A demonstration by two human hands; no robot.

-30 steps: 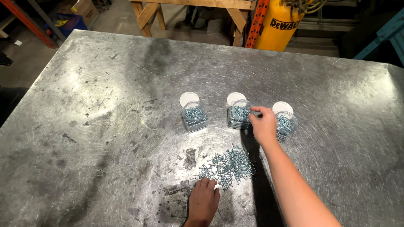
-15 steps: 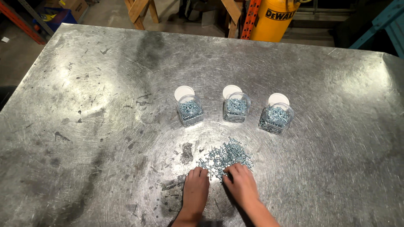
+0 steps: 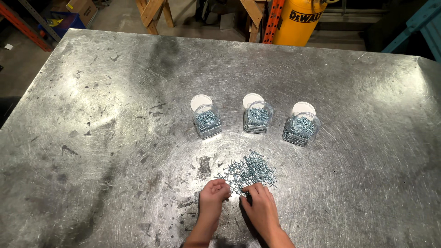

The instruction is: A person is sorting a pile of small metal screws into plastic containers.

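A loose pile of small silver screws lies on the scratched metal table. My left hand rests at the pile's near left edge with its fingers curled onto the screws. My right hand is at the near right edge, fingertips pinching among the screws. Beyond the pile stand three clear open jars partly filled with screws: the left jar, the middle jar and the right jar. A white round lid lies behind each jar.
Past the table's far edge stand a yellow tank, wooden sawhorse legs and an orange rack post. A cardboard box and blue bin sit on the floor at the far left.
My right hand came back from the right jar to the near edge of the screw pile. My left hand shifted slightly toward the pile. The view tilted a little.
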